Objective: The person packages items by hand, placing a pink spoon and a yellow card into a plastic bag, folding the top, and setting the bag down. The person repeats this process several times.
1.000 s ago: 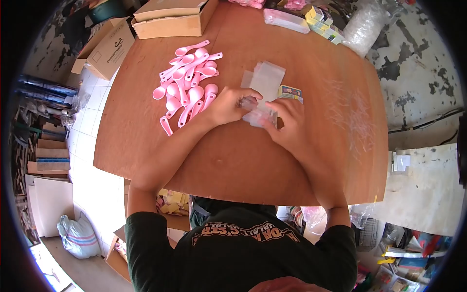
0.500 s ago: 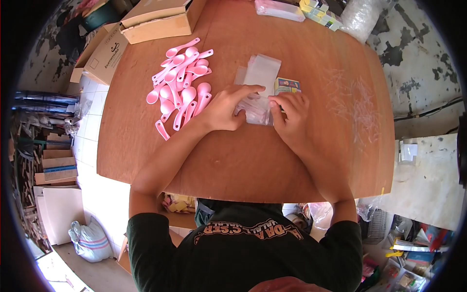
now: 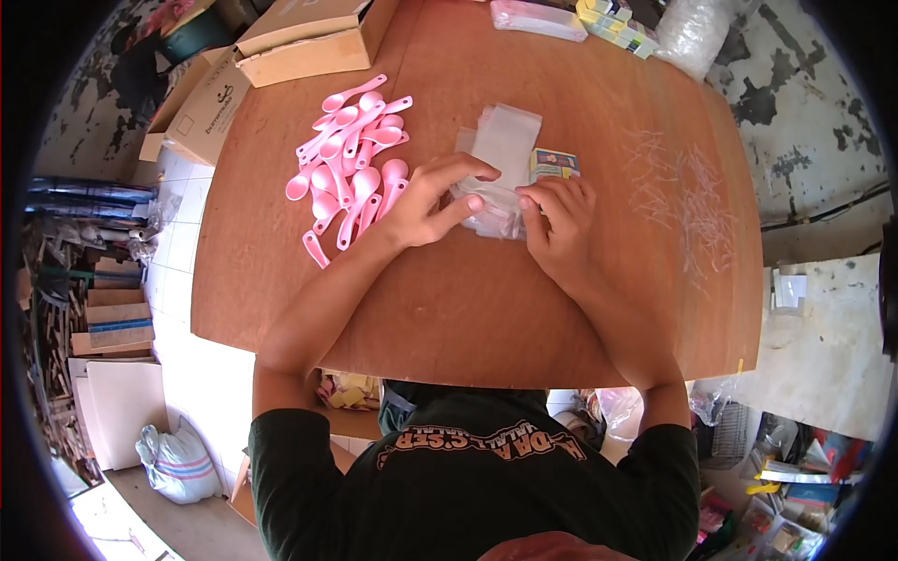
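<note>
Head view: left hand [image 3: 426, 200] is hovering over clear bags [image 3: 506, 138], thumb and forefinger apart. Whether the right hand [image 3: 561, 224] is pinching one, I cannot tell

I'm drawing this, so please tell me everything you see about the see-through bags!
The bags look like thin, cloudy plastic, flat and long, in an uneven pile on the brown table, beside a small box. Their near end looks wrinkled. The left hand is open, partly over them; whether the right hand pinches one is unclear.
</note>
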Demonstrator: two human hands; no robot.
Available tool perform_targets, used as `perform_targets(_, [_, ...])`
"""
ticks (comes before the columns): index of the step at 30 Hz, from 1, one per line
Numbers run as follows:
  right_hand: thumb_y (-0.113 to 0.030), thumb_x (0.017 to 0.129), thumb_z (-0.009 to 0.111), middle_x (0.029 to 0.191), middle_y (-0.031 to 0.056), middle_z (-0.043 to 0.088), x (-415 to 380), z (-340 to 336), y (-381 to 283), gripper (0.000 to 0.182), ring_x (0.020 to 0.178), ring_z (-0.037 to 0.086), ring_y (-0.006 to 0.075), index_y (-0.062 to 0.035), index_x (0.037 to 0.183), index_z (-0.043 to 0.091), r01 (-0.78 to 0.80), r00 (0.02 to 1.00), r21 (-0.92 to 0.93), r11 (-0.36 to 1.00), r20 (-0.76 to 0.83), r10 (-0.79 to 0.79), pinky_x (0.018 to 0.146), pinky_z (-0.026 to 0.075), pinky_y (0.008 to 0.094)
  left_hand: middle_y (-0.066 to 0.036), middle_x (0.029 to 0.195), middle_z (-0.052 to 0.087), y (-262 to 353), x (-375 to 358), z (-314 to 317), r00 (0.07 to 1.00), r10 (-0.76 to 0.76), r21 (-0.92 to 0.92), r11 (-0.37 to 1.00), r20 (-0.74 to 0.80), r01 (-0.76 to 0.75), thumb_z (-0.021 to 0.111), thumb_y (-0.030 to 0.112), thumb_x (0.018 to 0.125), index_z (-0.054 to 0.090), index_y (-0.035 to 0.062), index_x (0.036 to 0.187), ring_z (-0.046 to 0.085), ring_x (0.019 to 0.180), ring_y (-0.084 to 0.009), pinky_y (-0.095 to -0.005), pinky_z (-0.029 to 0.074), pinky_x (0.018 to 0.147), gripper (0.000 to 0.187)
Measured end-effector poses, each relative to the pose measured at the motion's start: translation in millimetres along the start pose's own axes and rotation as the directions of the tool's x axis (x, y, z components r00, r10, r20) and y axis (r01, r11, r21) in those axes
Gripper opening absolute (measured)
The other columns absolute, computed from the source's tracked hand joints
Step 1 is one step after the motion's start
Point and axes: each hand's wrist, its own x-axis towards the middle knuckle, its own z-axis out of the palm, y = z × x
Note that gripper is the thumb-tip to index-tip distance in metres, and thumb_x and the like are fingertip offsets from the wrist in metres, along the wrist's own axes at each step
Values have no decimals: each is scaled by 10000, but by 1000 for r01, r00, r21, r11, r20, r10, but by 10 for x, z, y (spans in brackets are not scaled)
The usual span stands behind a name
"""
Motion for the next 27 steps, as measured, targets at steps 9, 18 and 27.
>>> perform_targets(9, [-75, 813, 685, 834, 27, 640, -5, -5, 7, 70, 860, 618, 196, -101, 878, 675, 6, 1000, -6, 1000, 0, -6, 931, 350, 417, -156, 1037, 667, 13, 5, 42, 998, -48, 15, 999, -38, 48, 669, 162, 870, 650, 23, 1096, 646, 955, -282, -354, 509, 774, 266])
perform_targets(18, [-96, 822, 678, 847, 40, 636, 220, -447, 40, 100, 804, 599, 227, -64, 916, 689, -91, 955, -64, 994, 278, 105, 790, 428, 387, -57, 923, 721, -179, -54, 80, 917, -389, -158, 914, -89, 373, 689, 66, 878, 706, 6, 980, 648, 782, -75, -231, 513, 701, 119])
perform_targets(27, [-77, 776, 723, 863, 47, 620, -136, -522, 60, 176, 821, 587, 251, -71, 951, 703, 43, 954, -246, 968, 298, 34, 754, 466, 382, -97, 1004, 721, -105, 37, -57, 864, -483, -382, 832, -142, 402, 650, 62, 917, 644, -22, 1130, 663, 921, -108, -254, 526, 830, 229])
